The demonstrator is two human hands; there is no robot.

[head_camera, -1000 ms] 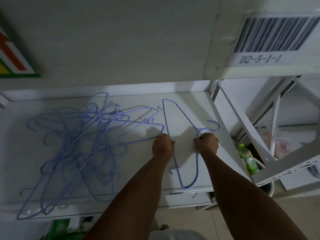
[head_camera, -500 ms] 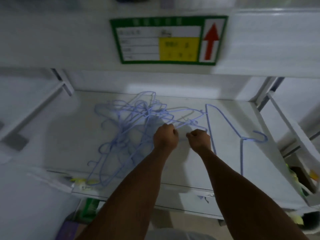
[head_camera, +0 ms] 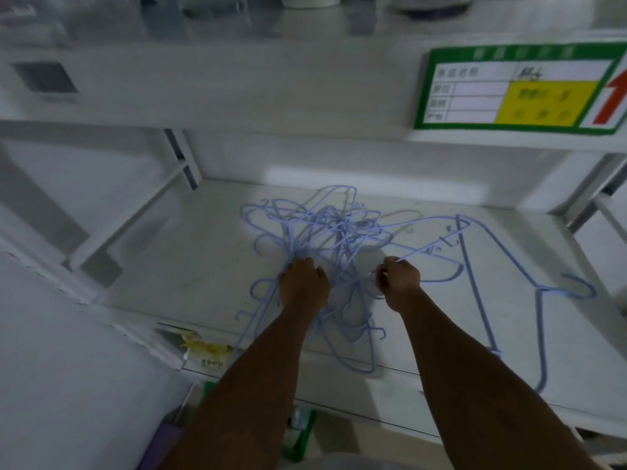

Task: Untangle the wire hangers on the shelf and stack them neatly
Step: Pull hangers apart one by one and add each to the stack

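The tangle of blue wire hangers (head_camera: 325, 232) lies mid-shelf (head_camera: 169, 266), just ahead of both hands: the left hand (head_camera: 303, 283) has its fingers clenched round a bunch of wires, while the right hand (head_camera: 400, 283) pinches one wire slanting toward the back right corner, where a single hanger (head_camera: 539, 289) lies apart.

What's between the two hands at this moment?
Head view: blue wires of the hanger tangle cross the gap between the left hand and the right hand, over the white shelf. Both hands grip wires of that tangle.
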